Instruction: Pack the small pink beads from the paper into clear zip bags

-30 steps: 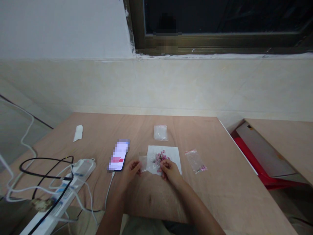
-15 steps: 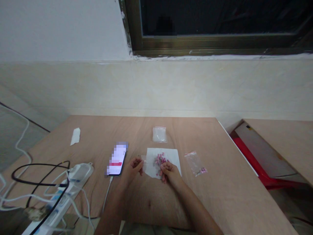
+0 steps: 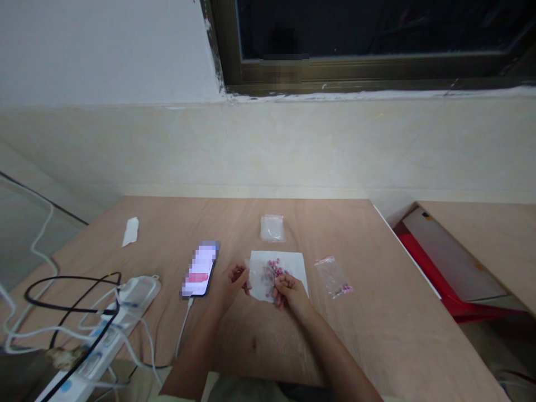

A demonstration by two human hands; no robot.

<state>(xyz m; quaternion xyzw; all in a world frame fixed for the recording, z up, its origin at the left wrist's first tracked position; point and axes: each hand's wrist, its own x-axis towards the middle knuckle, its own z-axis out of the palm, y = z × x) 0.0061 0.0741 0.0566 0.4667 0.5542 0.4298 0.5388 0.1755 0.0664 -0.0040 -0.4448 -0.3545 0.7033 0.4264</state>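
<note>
Pink beads (image 3: 272, 272) are clustering on white paper (image 3: 293, 265), your right hand (image 3: 290, 291) is pinching them, and your left hand (image 3: 229, 283), edging closer than earlier, is clenching a clear plastic bag (image 3: 254, 281).

No legible text is present. The phone (image 3: 200, 269) screen is pixelated; blue labels on the power strip (image 3: 106, 335) are unreadable.

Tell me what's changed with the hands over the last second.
The left hand has moved slightly up and toward the right hand, pinching the clear plastic bag at the edge of the white paper. Nothing was visibly let go. The right hand stayed at the pink beads. The phone stayed put.
</note>
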